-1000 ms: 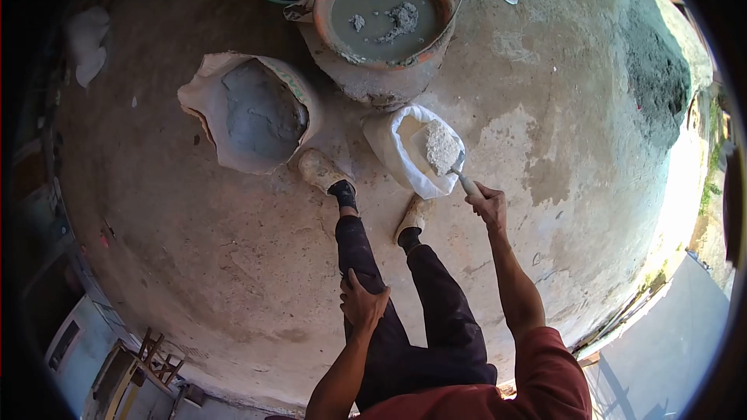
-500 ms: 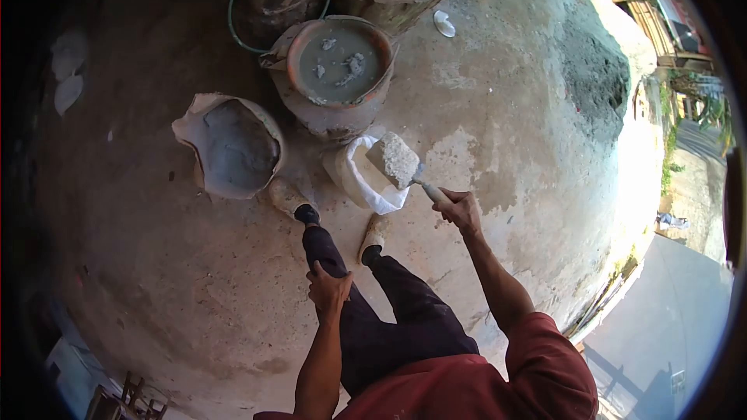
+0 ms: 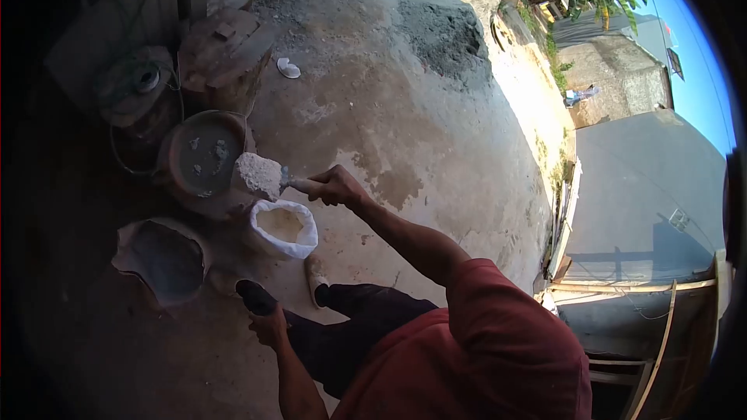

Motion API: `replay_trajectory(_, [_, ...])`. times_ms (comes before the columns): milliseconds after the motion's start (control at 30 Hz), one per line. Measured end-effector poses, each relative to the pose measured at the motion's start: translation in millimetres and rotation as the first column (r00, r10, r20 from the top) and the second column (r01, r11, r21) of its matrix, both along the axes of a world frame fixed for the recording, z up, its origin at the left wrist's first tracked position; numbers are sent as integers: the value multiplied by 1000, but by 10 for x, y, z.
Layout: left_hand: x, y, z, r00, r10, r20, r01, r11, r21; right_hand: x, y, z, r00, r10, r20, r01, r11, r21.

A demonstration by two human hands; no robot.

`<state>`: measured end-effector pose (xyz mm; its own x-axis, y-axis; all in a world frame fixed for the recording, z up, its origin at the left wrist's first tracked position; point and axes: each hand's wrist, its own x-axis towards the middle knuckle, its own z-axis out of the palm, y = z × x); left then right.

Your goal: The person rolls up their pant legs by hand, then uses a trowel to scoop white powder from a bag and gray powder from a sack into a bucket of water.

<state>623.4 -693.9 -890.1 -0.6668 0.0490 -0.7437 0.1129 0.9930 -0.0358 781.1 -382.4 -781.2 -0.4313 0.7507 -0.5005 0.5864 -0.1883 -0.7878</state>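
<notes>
My right hand [image 3: 336, 187] is closed round the handle of a trowel [image 3: 305, 184]. A heap of pale, crumbly powder [image 3: 260, 174] covers the blade, held above the near right rim of a round clay-coloured pot [image 3: 173, 157]. Grey liquid [image 3: 204, 157] with several pale lumps floating in it fills that pot. Just below the trowel stands a white sack [image 3: 309, 243], its mouth rolled open and pale powder inside. My left hand [image 3: 268, 327] is wrapped round the dark trouser leg at my knee.
A torn-edged bag [image 3: 204, 260] with grey powder stands left of my feet. Beyond the pot are a stump-like block [image 3: 226, 58] and a drum with a hose [image 3: 136, 93]. A white scrap [image 3: 288, 68] and a dark sand heap [image 3: 447, 39] lie farther off.
The loaded trowel has moved from over the white sack towards the pot's rim. My view has turned to the right. My left hand stays at the knee.
</notes>
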Motion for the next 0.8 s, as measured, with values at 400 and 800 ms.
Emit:
replay_trajectory(400, [-345,-76,-23,989,139,-42,-133,984,122,-728,603,-32,998,20,56,-21,1000,22])
replay_trajectory(800, [-480,-208,-112,973,196,-125,-171,968,185,-1549,1026,-77,946,80,314,-112,990,86])
